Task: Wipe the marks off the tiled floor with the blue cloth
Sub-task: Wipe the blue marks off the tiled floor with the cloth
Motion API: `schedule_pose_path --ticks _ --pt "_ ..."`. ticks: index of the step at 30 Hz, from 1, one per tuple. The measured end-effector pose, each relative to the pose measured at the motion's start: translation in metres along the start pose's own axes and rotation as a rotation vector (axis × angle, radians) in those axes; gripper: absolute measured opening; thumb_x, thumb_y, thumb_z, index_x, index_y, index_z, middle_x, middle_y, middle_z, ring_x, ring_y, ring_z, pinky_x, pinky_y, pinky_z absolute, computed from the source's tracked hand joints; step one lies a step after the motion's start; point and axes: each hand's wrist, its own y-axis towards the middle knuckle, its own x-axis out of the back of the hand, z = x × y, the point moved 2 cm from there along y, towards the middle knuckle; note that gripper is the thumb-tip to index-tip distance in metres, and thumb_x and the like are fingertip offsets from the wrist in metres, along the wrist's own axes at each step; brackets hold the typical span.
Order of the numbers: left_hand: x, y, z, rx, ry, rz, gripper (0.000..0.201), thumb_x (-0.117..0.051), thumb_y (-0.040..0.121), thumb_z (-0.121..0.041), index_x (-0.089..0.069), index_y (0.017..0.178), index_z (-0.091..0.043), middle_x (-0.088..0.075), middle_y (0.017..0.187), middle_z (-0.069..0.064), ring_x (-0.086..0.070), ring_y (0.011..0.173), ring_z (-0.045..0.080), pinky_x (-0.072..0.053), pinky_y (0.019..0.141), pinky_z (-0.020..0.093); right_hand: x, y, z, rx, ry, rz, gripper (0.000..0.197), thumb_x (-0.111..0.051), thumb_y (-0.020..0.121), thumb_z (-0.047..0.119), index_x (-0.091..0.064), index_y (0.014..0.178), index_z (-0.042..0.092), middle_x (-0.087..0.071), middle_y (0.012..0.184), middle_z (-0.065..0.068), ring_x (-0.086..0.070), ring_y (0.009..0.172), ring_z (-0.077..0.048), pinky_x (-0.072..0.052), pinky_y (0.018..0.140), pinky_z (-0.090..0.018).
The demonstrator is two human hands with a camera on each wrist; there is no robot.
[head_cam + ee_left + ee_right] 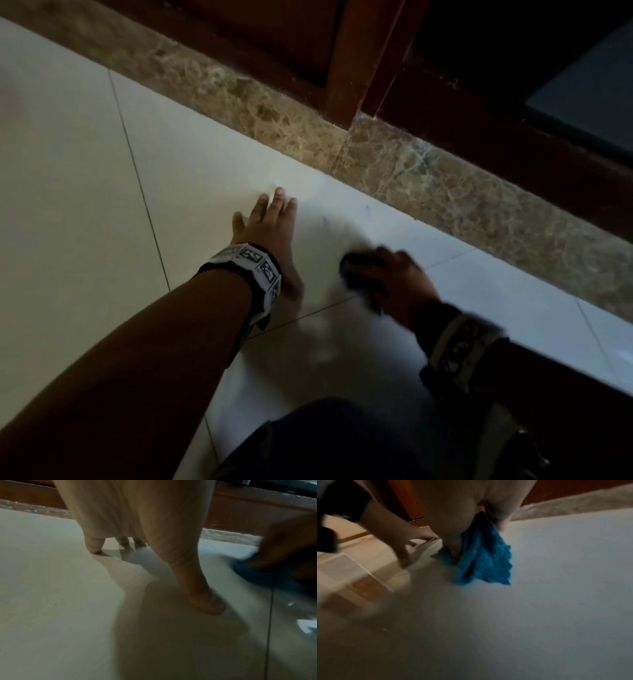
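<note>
My right hand grips the bunched blue cloth and presses it on the pale tiled floor; it is blurred with motion. The cloth shows dark under the fingers in the head view and as a blue smear at the right of the left wrist view. Two faint blue marks sit on the tile just beyond the cloth, near the stone border. My left hand lies flat on the floor to the left of the cloth, fingers straight and spread, holding nothing.
A brown marble border strip runs diagonally along the tiles' far edge. Behind it stands dark wooden framing with a dark glass panel. Grout lines cross the floor. My knee in dark cloth is at the bottom.
</note>
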Motion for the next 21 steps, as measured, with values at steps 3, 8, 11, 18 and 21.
schedule_pose_path --ticks 3,8,11,18,21 --pt "0.000 -0.001 0.003 -0.029 0.009 0.025 0.153 -0.087 0.046 -0.062 0.017 0.151 -0.020 0.024 0.158 0.001 0.016 0.147 0.028 -0.006 0.114 0.061 0.020 0.058 -0.027 -0.130 -0.125 -0.183 0.020 -0.058 0.087 0.027 -0.067 0.105 0.029 -0.060 0.108 -0.012 -0.059 0.091 -0.037 -0.051 0.080 -0.040" --pt "0.001 -0.003 0.002 -0.019 -0.006 0.045 0.153 -0.087 0.047 -0.060 0.018 0.151 -0.019 0.025 0.158 0.001 0.017 0.147 0.027 -0.004 0.115 0.060 0.005 0.023 0.004 -0.213 -0.008 -0.190 0.034 -0.057 0.087 0.026 -0.062 0.121 0.026 -0.056 0.110 -0.013 -0.053 0.096 -0.041 -0.048 0.083 -0.045" --pt "0.001 -0.002 0.001 -0.010 -0.022 0.034 0.156 -0.088 0.043 -0.059 0.017 0.151 -0.019 0.024 0.158 0.000 0.016 0.147 0.026 -0.005 0.114 0.060 0.002 0.005 0.006 -0.115 -0.089 -0.040 0.042 -0.057 0.087 0.014 -0.058 0.126 0.027 -0.055 0.119 -0.010 -0.049 0.107 -0.037 -0.045 0.087 -0.046" --pt "0.000 -0.004 0.003 -0.027 0.004 0.041 0.154 -0.087 0.048 -0.061 0.021 0.150 -0.020 0.028 0.157 0.001 0.019 0.146 0.026 -0.003 0.114 0.060 0.027 0.079 -0.021 -0.342 -0.175 -0.175 0.041 -0.047 0.092 0.018 -0.050 0.132 0.028 -0.045 0.129 -0.010 -0.043 0.109 -0.041 -0.038 0.096 -0.040" --pt "-0.002 -0.002 0.004 -0.028 -0.014 0.022 0.156 -0.088 0.044 -0.061 0.018 0.151 -0.019 0.025 0.158 0.002 0.017 0.147 0.027 -0.004 0.114 0.061 0.008 0.032 0.011 -0.249 -0.115 -0.206 0.040 -0.046 0.089 0.033 -0.057 0.127 0.026 -0.054 0.118 -0.014 -0.048 0.099 -0.042 -0.041 0.087 -0.041"
